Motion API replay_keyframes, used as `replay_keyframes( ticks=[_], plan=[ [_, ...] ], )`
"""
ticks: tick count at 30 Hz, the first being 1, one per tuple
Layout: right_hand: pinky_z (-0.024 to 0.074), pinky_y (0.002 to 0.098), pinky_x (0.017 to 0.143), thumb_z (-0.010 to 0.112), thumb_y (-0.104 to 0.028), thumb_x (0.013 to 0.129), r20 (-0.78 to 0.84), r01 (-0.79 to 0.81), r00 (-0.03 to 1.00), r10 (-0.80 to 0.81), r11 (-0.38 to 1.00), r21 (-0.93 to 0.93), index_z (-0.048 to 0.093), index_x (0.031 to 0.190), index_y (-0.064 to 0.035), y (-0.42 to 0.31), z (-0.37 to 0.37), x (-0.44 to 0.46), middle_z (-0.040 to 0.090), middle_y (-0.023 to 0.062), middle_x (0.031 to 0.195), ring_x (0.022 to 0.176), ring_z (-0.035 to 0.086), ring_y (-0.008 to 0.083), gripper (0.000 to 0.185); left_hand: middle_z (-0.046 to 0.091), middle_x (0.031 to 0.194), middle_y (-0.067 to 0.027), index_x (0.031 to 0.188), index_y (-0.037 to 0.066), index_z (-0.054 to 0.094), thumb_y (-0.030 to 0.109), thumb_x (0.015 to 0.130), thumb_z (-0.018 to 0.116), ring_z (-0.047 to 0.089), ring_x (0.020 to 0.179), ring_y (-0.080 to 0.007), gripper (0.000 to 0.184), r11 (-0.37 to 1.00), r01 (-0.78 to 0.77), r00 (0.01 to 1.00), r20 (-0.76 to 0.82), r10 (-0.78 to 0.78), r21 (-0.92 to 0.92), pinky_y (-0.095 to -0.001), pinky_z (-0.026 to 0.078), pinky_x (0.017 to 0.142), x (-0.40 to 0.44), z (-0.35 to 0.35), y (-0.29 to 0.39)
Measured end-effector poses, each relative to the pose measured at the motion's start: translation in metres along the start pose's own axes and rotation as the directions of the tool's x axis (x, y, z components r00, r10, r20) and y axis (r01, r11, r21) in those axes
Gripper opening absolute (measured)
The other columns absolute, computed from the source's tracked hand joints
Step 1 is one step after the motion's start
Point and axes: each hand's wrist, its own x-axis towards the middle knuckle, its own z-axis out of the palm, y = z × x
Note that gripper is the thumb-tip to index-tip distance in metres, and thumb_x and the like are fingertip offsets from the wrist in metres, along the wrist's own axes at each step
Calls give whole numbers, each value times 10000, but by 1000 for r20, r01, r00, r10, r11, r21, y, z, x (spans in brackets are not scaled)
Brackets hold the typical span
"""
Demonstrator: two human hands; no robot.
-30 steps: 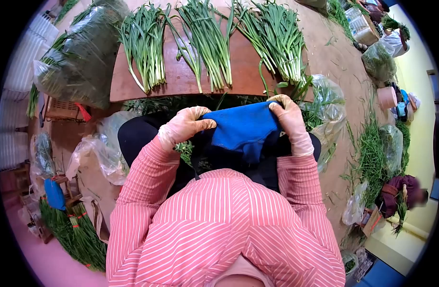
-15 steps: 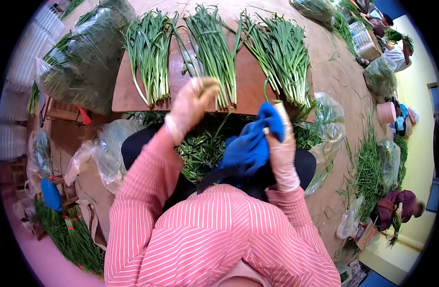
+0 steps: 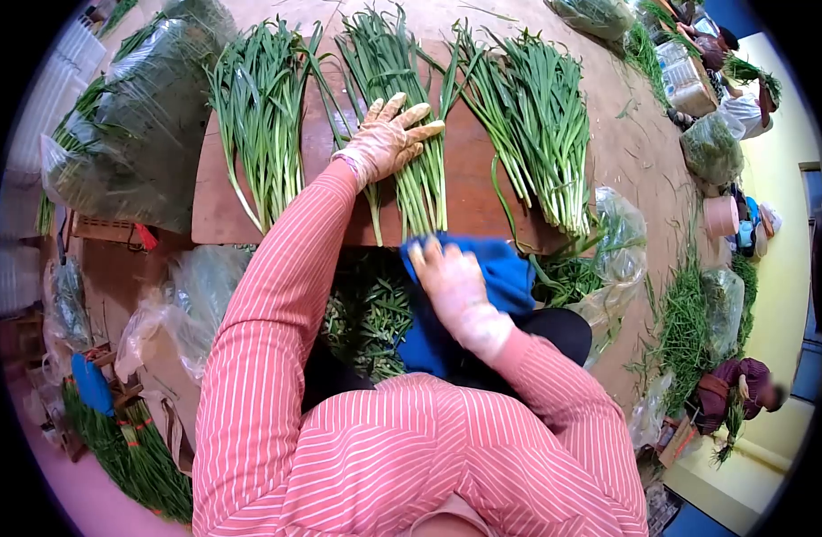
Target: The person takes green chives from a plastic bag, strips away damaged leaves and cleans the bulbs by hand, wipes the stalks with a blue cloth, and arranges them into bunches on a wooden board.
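Observation:
Three bunches of garlic chives with long flat leaves and pale stalks lie on a brown board [image 3: 348, 215]: a left bunch [image 3: 260, 125], a middle bunch [image 3: 424, 192] and a right bunch [image 3: 554, 152]. My left hand [image 3: 388, 139], in a thin pale glove, presses flat on the middle bunch with its fingers spread. Gloved as well, my right hand [image 3: 455, 282] grips a blue cloth [image 3: 500, 268] against the stalk ends of that bunch, at the board's near edge. The cloth hides the tips of the stalks, and part of it hangs over my lap.
Leaf trimmings [image 3: 370, 309] lie heaped below the board. A large plastic bag of greens [image 3: 151, 116] stands at the left, above tied bundles [image 3: 129, 447]. More greens [image 3: 684, 313] cover the floor at right, where a person in dark clothing [image 3: 737, 389] sits.
My left hand has come down and spread over the middle bunch. My right hand has moved left with the blue cloth, bringing it to the stalk ends.

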Motion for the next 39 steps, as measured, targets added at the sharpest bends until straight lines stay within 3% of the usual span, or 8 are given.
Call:
replay_keyframes(
  ticks=[4,8,12,18,24,28,34,39],
  plan=[
    [512,389,695,546,-46,763,112,-94,992,65,954,283,557,1149,-123,25,-27,-40,599,85,942,837,609,283,394,304,1472,-65,1386,325,376,297,925,445,229,1353,-384,466,1000,-20,999,-50,20,-5,-538,177,1097,-1,-2,-3],
    [496,363,597,547,-31,726,-494,-195,814,305,945,263,526,1174,-154,55,-56,26,586,55,954,769,591,252,465,323,1461,-72,1374,315,395,298,910,464,246,1341,-401,469,999,-35,996,-83,34,-8,-539,208,1082,0,3,-4],
    [489,329,555,535,-117,814,-307,-190,945,110,950,-247,517,1179,-129,30,2,65,560,65,1087,731,592,179,365,327,1460,-65,1367,320,402,283,898,484,253,1339,-401,478,999,-35,995,-93,35,-1,-535,216,1080,0,4,-5],
    [507,386,704,594,1,694,140,-125,986,90,958,260,539,1204,-130,23,-10,-32,552,94,1194,842,594,284,529,312,1468,-62,1361,327,409,278,910,479,239,1349,-388,459,998,-44,996,-80,41,-34,-533,190,1095,-1,1,-5],
    [502,365,643,577,-38,723,-412,-104,894,178,975,196,577,1097,-128,1,-74,46,601,78,1042,730,596,270,384,301,1475,-62,1375,331,391,301,909,475,225,1356,-388,474,998,-57,998,-33,56,-14,-529,176,1097,4,2,-8],
    [478,308,551,517,-159,869,-293,-15,954,-55,972,-232,559,1147,-149,-36,5,77,567,76,1161,734,573,181,281,270,1492,-51,1400,339,342,345,924,439,186,1377,-364,486,998,-65,998,14,66,-20,-516,137,1115,1,1,-11],
    [505,362,628,542,-70,786,334,51,930,-152,955,292,535,1208,-161,-29,3,-15,559,89,1189,777,589,251,432,330,1456,-78,1362,311,412,271,911,473,244,1345,-380,456,996,-77,994,-84,74,-35,-504,196,1101,-1,0,-8],
    [483,344,578,535,-38,735,-483,-145,848,218,972,184,520,1161,-113,42,-44,25,565,36,915,694,560,226,432,339,1448,-79,1348,298,425,277,915,460,278,1322,-399,435,996,-79,990,-123,74,-30,-509,221,1087,-1,4,-8]
  ],
)
